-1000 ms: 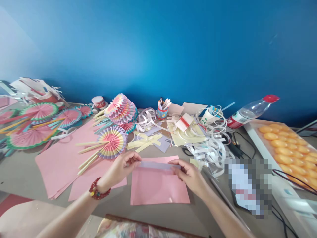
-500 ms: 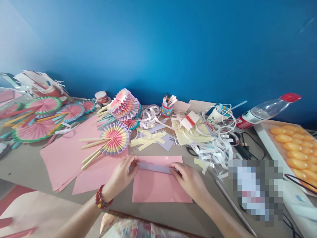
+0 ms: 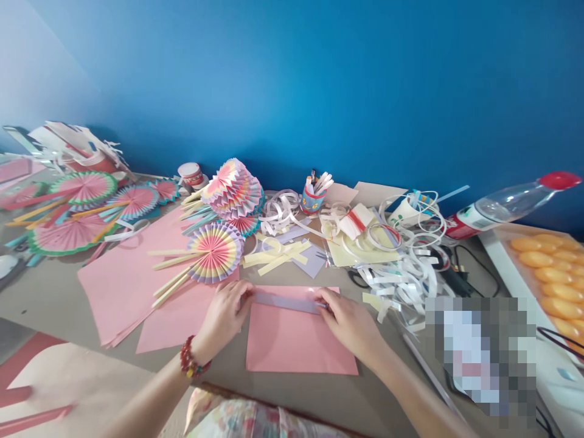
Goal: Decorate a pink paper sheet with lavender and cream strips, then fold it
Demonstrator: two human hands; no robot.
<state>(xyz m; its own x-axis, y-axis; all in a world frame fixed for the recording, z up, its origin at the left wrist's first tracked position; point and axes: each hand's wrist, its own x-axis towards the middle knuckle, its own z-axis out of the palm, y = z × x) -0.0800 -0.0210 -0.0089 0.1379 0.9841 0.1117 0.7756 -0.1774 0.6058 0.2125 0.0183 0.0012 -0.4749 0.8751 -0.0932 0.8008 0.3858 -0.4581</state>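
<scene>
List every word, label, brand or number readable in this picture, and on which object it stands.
No text is readable.
Clear plastic bottle with red cap: label print too blurred.
Small white tub with red band: marks too small.
Patterned cup of sticks: too small.
Lavender paper strip held by left hand and right hand: plain.

Both hands (image 3: pixel 292 319) on a lavender strip (image 3: pixel 287 302) across a pink sheet (image 3: pixel 298 347).

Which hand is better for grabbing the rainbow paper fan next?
Left, probably. The left hand pinches one end of the purple strip, on the side nearest the rainbow paper fan. The right hand holds the other end, farther away across the pink sheet.
</scene>
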